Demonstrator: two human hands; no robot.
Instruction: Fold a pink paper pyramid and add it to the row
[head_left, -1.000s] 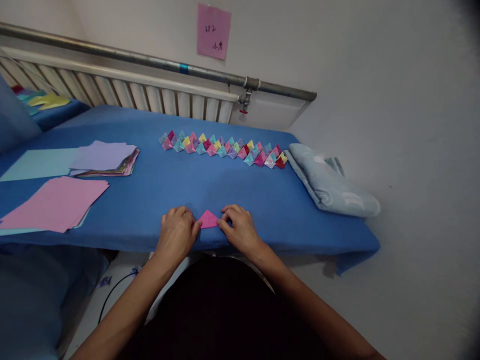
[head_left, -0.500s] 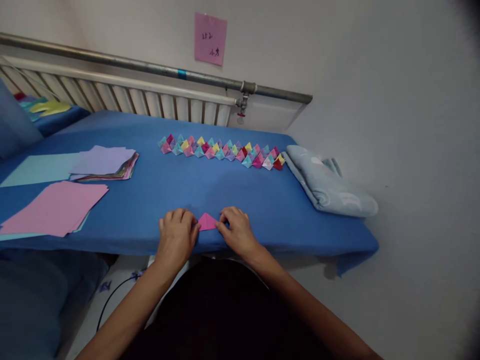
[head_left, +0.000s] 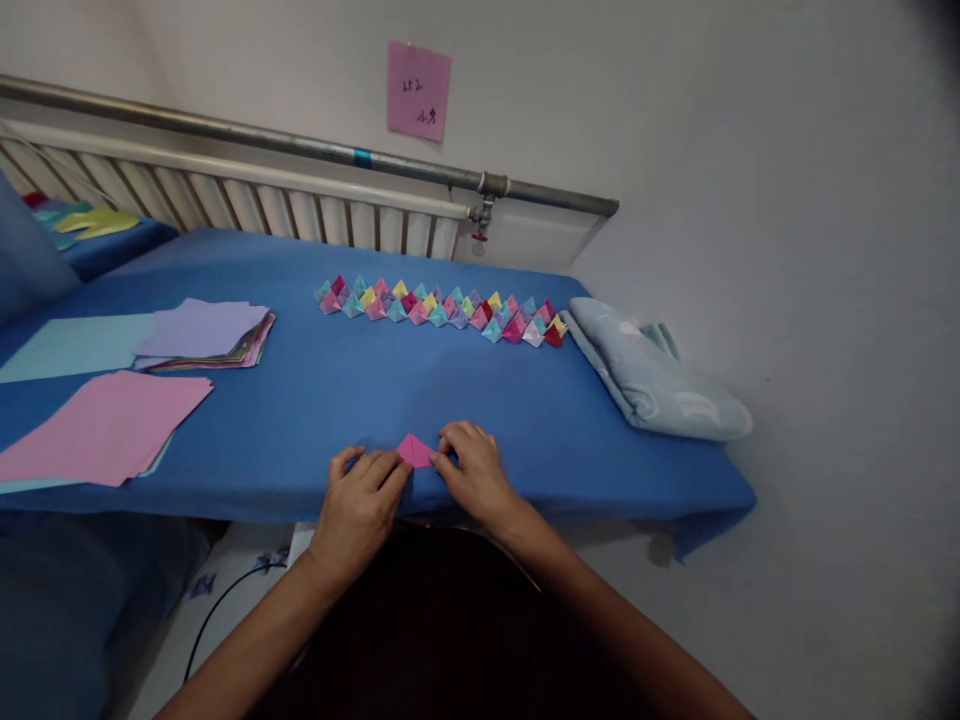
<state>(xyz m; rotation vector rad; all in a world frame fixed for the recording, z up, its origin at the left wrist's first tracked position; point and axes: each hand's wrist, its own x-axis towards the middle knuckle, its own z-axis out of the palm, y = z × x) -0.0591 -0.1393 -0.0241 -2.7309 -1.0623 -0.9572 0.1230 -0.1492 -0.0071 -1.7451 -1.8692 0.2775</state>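
A small pink piece of folded paper (head_left: pixel 415 452), roughly triangular with a crease down its middle, lies near the front edge of the blue-covered table (head_left: pixel 322 400). My left hand (head_left: pixel 363 496) presses its fingertips on the paper's left side. On the opposite corner, my right hand (head_left: pixel 474 468) pinches the paper between thumb and forefinger. Farther back stand rows of small folded paper pieces (head_left: pixel 438 312) in pink, blue, yellow, purple and red.
To the left lie a stack of pink paper sheets (head_left: pixel 105 425) and a pile topped with purple sheets (head_left: pixel 199 330). A folded pale blue blanket (head_left: pixel 652 375) rests at the right end. Behind the table run a radiator (head_left: pixel 285 207) and a metal pipe (head_left: pixel 247 135).
My left hand has shifted right and its fingertips now overlap the paper's left corner. My right hand keeps its pinch on the other side. The view has tilted slightly.
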